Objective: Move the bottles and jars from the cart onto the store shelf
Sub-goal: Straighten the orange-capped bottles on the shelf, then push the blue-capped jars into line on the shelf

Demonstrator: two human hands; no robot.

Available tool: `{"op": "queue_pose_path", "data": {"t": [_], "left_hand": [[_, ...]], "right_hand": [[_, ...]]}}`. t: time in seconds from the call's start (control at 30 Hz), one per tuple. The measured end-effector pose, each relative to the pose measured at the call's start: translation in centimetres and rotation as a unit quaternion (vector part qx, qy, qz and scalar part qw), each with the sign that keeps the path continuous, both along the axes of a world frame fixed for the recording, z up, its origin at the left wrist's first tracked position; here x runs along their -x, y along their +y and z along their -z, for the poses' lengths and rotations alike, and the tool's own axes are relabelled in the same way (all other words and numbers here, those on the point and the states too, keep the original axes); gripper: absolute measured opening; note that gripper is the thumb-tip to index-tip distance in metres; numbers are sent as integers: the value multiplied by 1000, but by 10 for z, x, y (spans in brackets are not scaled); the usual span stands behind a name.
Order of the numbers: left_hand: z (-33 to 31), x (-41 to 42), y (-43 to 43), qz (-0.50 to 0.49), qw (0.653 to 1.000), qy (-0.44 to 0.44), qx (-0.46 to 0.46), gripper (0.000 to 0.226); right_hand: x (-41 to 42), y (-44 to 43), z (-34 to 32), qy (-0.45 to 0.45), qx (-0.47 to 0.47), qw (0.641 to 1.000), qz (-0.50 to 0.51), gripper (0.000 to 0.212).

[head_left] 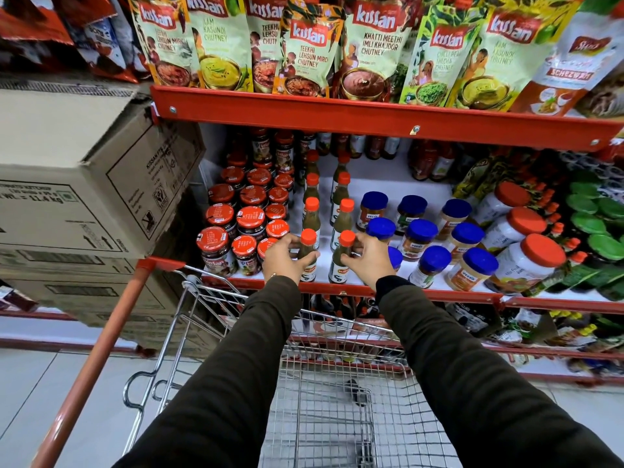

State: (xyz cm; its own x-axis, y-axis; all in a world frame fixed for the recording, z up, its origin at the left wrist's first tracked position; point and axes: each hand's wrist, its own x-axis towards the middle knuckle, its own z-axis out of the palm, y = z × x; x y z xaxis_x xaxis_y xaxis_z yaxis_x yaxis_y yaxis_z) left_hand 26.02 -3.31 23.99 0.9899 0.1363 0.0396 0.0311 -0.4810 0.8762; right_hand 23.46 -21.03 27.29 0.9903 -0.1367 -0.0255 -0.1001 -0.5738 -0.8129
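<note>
- A red store shelf (pixel 422 293) holds rows of jars and bottles above a wire cart (pixel 324 400).
- The left hand (pixel 283 258) is wrapped around a green sauce bottle (pixel 308 251) at the shelf's front edge.
- The right hand (pixel 369 258) clasps a second green sauce bottle (pixel 341 261) just beside the first, both upright.

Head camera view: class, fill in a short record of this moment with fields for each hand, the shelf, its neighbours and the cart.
left hand: left hand grips a green sauce bottle with an orange cap
right hand: right hand grips a second green sauce bottle
shelf: both bottles stand at the front edge of the red shelf
neighbours: red-lidded jars on the left, blue-lidded jars on the right
cart: wire cart below the arms
</note>
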Motion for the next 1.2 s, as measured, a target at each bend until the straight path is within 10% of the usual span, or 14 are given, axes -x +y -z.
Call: {"op": "queue_pose_path", "data": {"t": [0.4,0.77,1.0,1.2], "left_hand": [[10,37,-29,-112,989,-85,47,57],[30,94,-153,-57,985,-144,78,15],[11,99,-243,79,940,144,300,55],[6,91,-272,101,899,223,362,70]], "right_hand": [[34,-38,10,-29,-142,989,18,47],[71,-148,36,-143,-110,971,156,39],[55,-185,44,71,-260,960,78,67],[35,-202,43,116,-307,944,32,38]]}}
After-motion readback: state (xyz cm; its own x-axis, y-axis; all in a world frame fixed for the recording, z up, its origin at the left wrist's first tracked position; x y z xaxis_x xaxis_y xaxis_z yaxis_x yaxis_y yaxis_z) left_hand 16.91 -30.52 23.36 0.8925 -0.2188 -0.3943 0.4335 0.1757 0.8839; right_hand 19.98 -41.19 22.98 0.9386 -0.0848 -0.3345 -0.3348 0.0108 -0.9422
